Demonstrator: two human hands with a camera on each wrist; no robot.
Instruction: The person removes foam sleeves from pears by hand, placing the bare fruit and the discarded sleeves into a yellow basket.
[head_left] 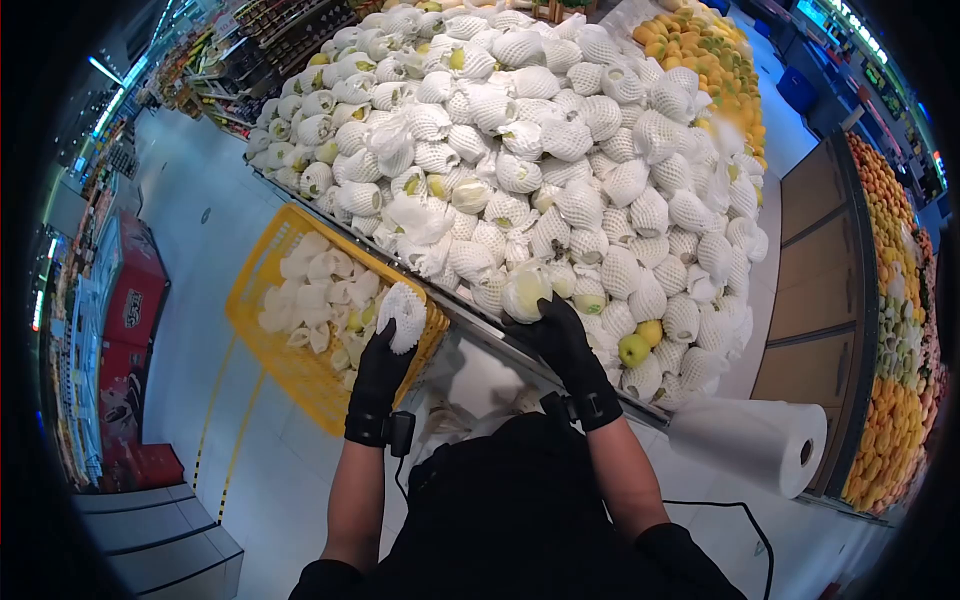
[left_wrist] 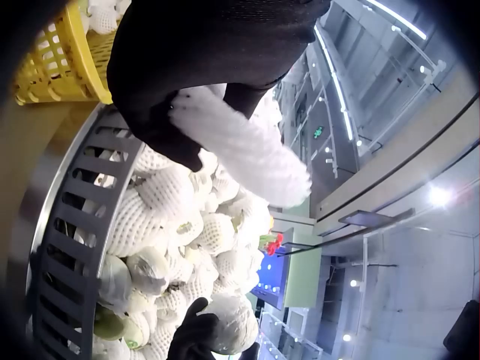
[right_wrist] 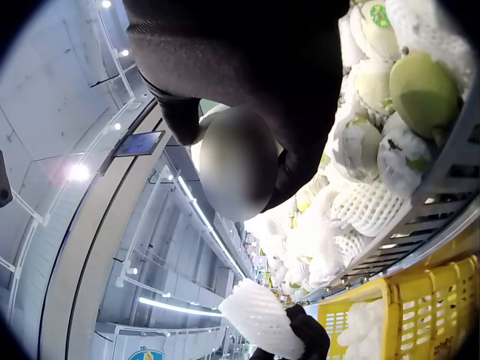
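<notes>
My left hand (head_left: 381,368), in a black glove, grips a white foam net sleeve (head_left: 402,316) above the yellow crate's right end; the left wrist view shows the sleeve (left_wrist: 244,150) pinched between thumb and fingers, looking flattened. My right hand (head_left: 562,345), also gloved, holds a pale round fruit (head_left: 527,292) at the display's front edge. In the right wrist view thumb and fingers curl round this fruit (right_wrist: 238,161), its surface blurred. Many fruits in white foam nets (head_left: 520,130) lie heaped behind both hands.
The yellow crate (head_left: 290,375) at the left holds loose foam nets and some greenish fruit. Two uncovered fruits (head_left: 634,350) lie right of my right hand. A plastic bag roll (head_left: 745,440) is at the display's front right corner. Yellow fruit (head_left: 700,50) lies at the back right.
</notes>
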